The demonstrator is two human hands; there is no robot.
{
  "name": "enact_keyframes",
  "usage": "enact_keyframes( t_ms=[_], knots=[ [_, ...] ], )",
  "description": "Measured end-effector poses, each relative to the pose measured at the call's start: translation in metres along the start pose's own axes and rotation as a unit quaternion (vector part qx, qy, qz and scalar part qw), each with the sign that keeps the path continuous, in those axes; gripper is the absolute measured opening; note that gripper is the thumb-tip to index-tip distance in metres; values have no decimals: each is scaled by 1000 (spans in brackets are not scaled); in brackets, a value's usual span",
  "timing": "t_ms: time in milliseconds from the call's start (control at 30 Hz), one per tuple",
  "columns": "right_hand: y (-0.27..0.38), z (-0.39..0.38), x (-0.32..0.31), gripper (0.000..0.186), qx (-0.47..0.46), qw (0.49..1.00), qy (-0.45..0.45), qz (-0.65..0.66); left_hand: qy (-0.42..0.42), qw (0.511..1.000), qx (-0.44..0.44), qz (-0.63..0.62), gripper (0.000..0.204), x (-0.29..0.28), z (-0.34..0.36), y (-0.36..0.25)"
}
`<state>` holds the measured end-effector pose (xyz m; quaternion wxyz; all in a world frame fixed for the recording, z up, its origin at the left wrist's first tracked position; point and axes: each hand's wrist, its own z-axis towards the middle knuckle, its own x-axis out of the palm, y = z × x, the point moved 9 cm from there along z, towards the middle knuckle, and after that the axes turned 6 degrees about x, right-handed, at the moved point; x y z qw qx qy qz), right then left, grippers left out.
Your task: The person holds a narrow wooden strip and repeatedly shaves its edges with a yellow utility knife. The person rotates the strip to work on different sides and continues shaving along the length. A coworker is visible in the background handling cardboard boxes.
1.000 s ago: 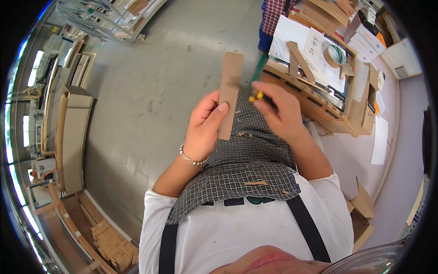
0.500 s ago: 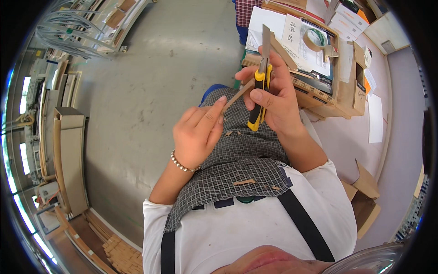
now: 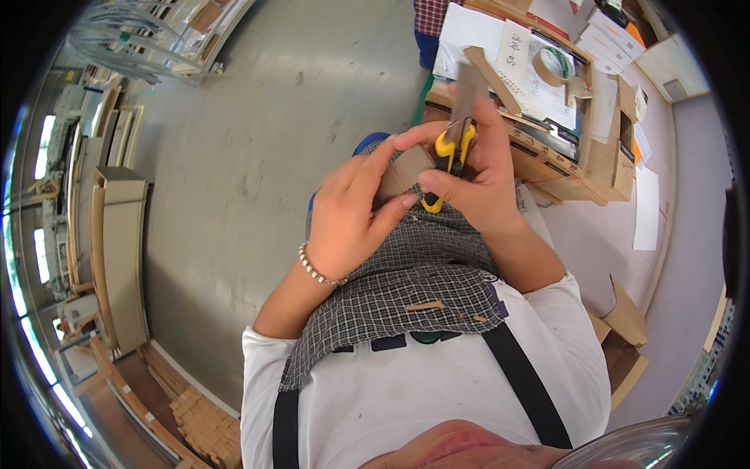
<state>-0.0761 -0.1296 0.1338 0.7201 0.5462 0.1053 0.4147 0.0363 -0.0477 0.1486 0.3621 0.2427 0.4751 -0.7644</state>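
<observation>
My left hand, a beaded bracelet at its wrist, is closed on a small flat brown piece that looks like wood or cardboard. The fingers and thumb of my right hand reach the piece's other side. That same hand grips a yellow-and-black utility knife, its long blade extended and pointing away from me. Both hands are above my lap, over a dark checked apron. Thin brown scraps lie on the apron. Part of the piece is hidden behind the fingers.
At the upper right, a cardboard box bears papers, a tape roll and a brown strip. An open carton stands at the lower right. On the left are a tall carton and stacked wooden pieces.
The brown piece has turned from edge-on to show its broad face. My left hand has come closer to my right, and the knife has shifted slightly within the right hand.
</observation>
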Motion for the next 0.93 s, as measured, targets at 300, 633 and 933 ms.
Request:
enact_keyframes(
  t_ms=[300, 633, 933],
  knots=[
    [4, -19, -14, 33, 107, 974, 46, -192, -66, 979, 30, 192, 50, -49, -5, -10],
    [24, -8, -13, 32, 26, 944, 28, -329, -55, 986, 45, 147, 50, -56, -5, -15],
    [37, -9, -5, 36, -12, 937, 76, -339, -50, 990, 49, 125, 50, -54, -4, -15]
  ],
)
